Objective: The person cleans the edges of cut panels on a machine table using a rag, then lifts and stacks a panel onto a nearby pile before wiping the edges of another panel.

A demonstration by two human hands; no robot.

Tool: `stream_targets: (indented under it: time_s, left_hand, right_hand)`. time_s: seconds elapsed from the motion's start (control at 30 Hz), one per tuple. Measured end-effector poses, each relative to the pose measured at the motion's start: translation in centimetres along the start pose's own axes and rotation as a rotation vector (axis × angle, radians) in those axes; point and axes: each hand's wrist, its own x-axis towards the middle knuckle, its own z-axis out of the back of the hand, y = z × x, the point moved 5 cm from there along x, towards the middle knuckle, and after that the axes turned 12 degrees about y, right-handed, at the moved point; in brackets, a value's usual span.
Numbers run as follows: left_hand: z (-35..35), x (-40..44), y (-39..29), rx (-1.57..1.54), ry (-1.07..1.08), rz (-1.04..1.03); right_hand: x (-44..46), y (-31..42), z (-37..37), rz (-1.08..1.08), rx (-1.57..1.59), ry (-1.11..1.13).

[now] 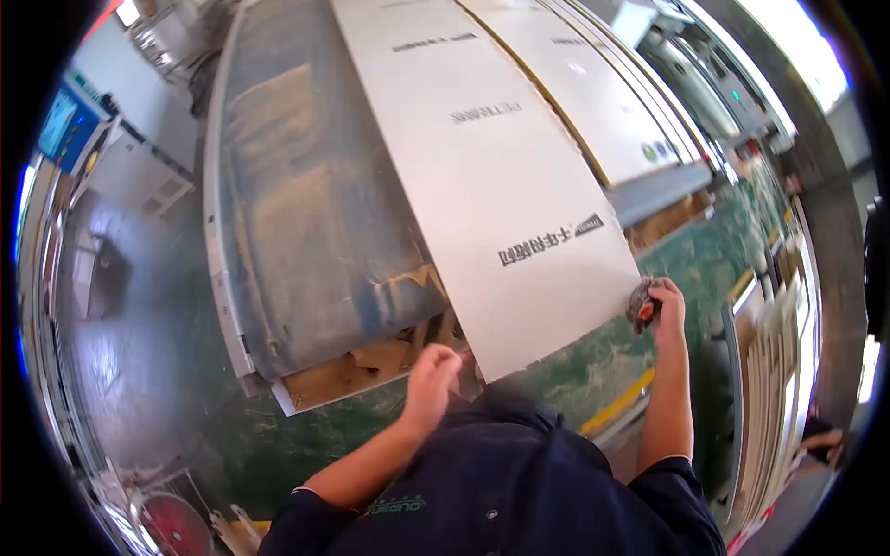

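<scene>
A long white board [519, 185] with dark printed lettering reaches toward me from a conveyor, its near end overhanging. My right hand [667, 301] is closed round a dark, crumpled wad [642, 306] with an orange-red spot, at the board's near right corner. Whether the wad is a rag or a glove is unclear. Close to the near left corner, my left hand [432, 385] is closed with its fingers curled in. I cannot make out anything in it, nor whether it touches the board's edge.
A dusty grey-blue conveyor belt [315, 185] runs left of the board. More white panels [593, 93] lie to its right. Brown scraps [371, 364] sit beneath the belt's near end. At right stands a stack of boards [769, 398]; a control cabinet [139, 157] is at left.
</scene>
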Motion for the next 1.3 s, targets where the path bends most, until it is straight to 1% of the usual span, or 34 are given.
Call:
stream_targets:
  time_s: [0.03,0.1,0.13,0.17,0.2,0.23,0.3,0.33,0.37,0.4,0.47,0.53,0.63,0.7,0.73,0.8,0.83,0.9,0.97,1.0,1.03,1.07,1.1,1.17,1.2,1.27,1.3]
  left_hand:
    - [0.6,0.9,-0.1,0.069,0.002,-0.006]
    - [0.6,2.4,-0.2,0.023,-0.064,0.161]
    - [0.4,3.6,0.6,-0.015,0.002,0.134]
    - [0.6,4.6,1.7,-0.035,0.064,0.154]
    - [-0.4,4.9,1.0,-0.09,0.098,0.142]
    - [-1.3,5.0,0.3,-0.143,0.13,0.124]
    - [-1.9,5.0,0.3,-0.133,0.129,0.07]
    - [-2.1,5.0,0.2,-0.129,0.128,0.042]
    - [-2.1,4.8,0.1,-0.137,0.143,0.075]
    - [-2.3,4.6,-0.2,-0.118,0.144,0.055]
    - [-2.8,4.2,-0.5,-0.088,0.176,0.034]
    - [-3.6,3.5,-0.4,-0.077,0.157,0.034]
    - [-4.2,1.4,0.6,-0.059,0.185,0.082]
    - [-5.7,-0.2,1.9,-0.063,0.188,0.084]
    - [-6.7,-1.2,2.7,-0.068,0.207,0.091]
    - [-7.9,-3.4,4.1,-0.065,0.214,0.18]
    - [-8.5,-4.4,5.0,-0.066,0.219,0.229]
    - [-8.9,-5.8,6.8,-0.033,0.292,0.288]
    - [-9.2,-6.8,8.2,0.031,0.386,0.346]
    - [-9.3,-7.1,8.4,0.066,0.404,0.374]
    - [-9.3,-7.3,8.2,0.139,0.437,0.447]
    - [-9.4,-7.5,7.4,0.209,0.469,0.524]
    - [-9.0,-7.5,6.7,0.281,0.504,0.599]
    - [-7.3,-6.6,4.9,0.426,0.656,0.546]
    - [-7.0,-5.9,3.5,0.496,0.738,0.511]
    - [-7.8,-4.4,-1.6,0.62,0.792,0.329]
    - [-8.5,-3.0,-4.2,0.593,0.825,0.243]
  right_hand:
    - [-1.0,-0.4,0.4,0.005,0.129,-0.037]
    - [-3.1,-1.6,0.6,0.026,0.386,-0.107]
    - [-3.9,-2.8,1.5,0.019,0.436,-0.071]
    - [-4.7,-3.9,2.2,0.017,0.49,-0.03]
    - [-5.7,-4.3,1.9,0.023,0.541,-0.023]
    - [-6.7,-5.0,2.1,0.049,0.561,0.001]
    - [-8.5,-6.0,2.5,0.065,0.574,-0.097]
    - [-9.3,-6.2,2.9,0.07,0.595,-0.11]
    - [-10.2,-6.6,3.3,0.076,0.618,-0.126]
    - [-11.3,-7.2,4.0,0.078,0.641,-0.144]
    - [-13.0,-8.6,6.4,0.123,0.674,-0.233]
    - [-14.8,-9.4,8.9,0.173,0.719,-0.324]
    - [-18.4,-10.5,11.9,0.211,0.812,-0.474]
    - [-20.1,-11.0,13.4,0.214,0.863,-0.488]
    - [-20.5,-11.6,14.5,0.238,0.837,-0.494]
    - [-20.7,-12.6,15.9,0.275,0.776,-0.51]
    - [-21.0,-11.3,15.6,0.302,0.707,-0.532]
    - [-20.9,-8.7,14.4,0.342,0.564,-0.584]
    - [-20.6,-6.8,13.9,0.355,0.242,-0.62]
    - [-20.4,-6.3,14.0,0.344,0.023,-0.658]
    - [-20.2,-5.8,13.5,0.335,-0.194,-0.688]
    - [-20.2,-5.4,12.7,0.294,-0.365,-0.647]
    - [-20.1,-5.7,12.0,0.321,-0.482,-0.621]
    - [-20.7,-5.9,10.1,0.407,-0.885,-0.542]
    - [-21.4,-5.8,9.0,0.307,-0.825,-0.502]
    - [-22.3,-6.2,7.8,0.296,-0.819,-0.52]
    - [-22.6,-6.2,7.3,0.297,-0.833,-0.527]
